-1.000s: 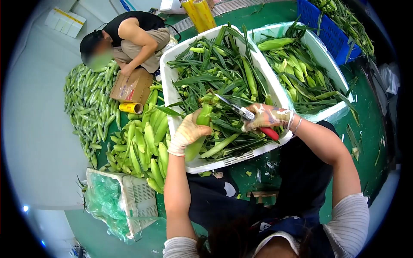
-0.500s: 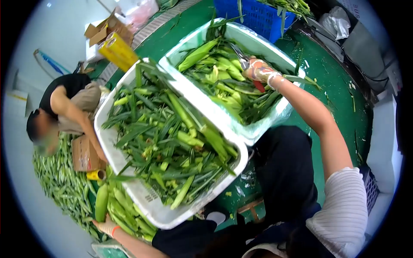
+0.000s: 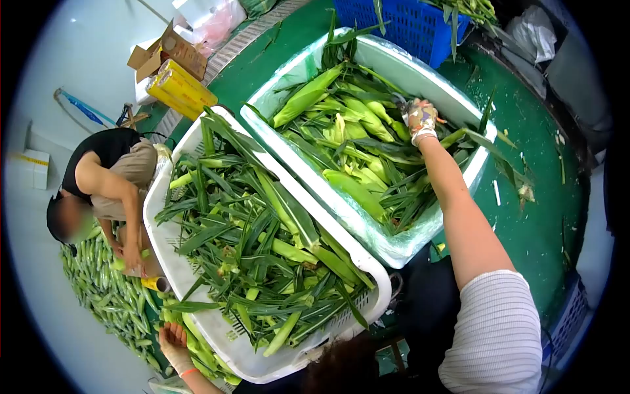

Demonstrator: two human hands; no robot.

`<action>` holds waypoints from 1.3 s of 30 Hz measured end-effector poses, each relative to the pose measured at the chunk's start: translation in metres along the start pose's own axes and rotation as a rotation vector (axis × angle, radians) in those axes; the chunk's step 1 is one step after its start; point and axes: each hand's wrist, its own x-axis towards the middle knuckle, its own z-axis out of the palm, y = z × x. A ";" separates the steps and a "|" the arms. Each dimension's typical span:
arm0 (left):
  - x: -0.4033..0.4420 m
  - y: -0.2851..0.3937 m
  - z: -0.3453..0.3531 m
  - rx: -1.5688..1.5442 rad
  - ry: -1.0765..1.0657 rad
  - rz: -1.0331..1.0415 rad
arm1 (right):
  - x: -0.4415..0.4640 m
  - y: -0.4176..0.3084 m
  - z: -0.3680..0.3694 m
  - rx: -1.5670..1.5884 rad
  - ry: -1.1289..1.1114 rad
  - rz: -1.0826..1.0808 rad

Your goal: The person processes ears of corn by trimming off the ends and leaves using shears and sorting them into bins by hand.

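Note:
My right hand, in a patterned glove, is closed around pruning shears. Their dark blade tip shows beyond the fingers; the handles are hidden. It reaches into a lined white bin of green corn ears in their husks and long leaves. At lower left, my left hand, with an orange band at the wrist, has loosely bent fingers and no ear visible in them. It is beside a pile of husked-in corn ears. Between the hands stands a white basket heaped with cut leaves and husk pieces.
A co-worker crouches at left beside many wrapped green ears on the floor. Yellow rolls and an open cardboard box stand behind. A blue crate is at the back; leaf scraps lie on the green floor.
My left hand has let go of the ear it held upright. My right hand has moved slightly right with the shears. The co-worker's hands have come together, and the view has shifted.

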 end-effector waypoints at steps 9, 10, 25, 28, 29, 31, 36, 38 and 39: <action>-0.061 0.026 0.097 0.290 -0.221 0.343 | -0.060 -0.005 -0.218 0.832 -0.150 -0.344; -0.082 0.032 0.119 0.328 -0.236 0.345 | -0.072 -0.012 -0.254 0.939 -0.071 -0.391; -0.132 -0.021 0.181 -0.515 -0.913 0.009 | -0.319 -0.130 -0.424 1.482 -0.151 -1.571; -0.099 -0.021 0.160 -0.729 -0.977 -0.204 | -0.322 -0.129 -0.412 1.307 0.159 -1.454; -0.077 -0.033 0.156 -0.838 -1.046 -0.271 | -0.323 -0.132 -0.414 1.393 0.037 -1.253; -0.087 -0.007 0.140 -0.826 -0.907 -0.262 | -0.321 -0.142 -0.415 1.129 -0.022 -0.901; -0.064 -0.014 0.131 -0.702 -0.710 -0.109 | -0.291 -0.170 -0.335 0.863 -0.694 -0.732; -0.090 -0.010 0.151 -0.586 -0.645 -0.240 | -0.296 -0.173 -0.277 0.768 -0.659 -0.866; -0.114 -0.008 0.159 -0.445 -0.663 -0.361 | -0.308 -0.155 -0.329 0.796 -0.757 -0.750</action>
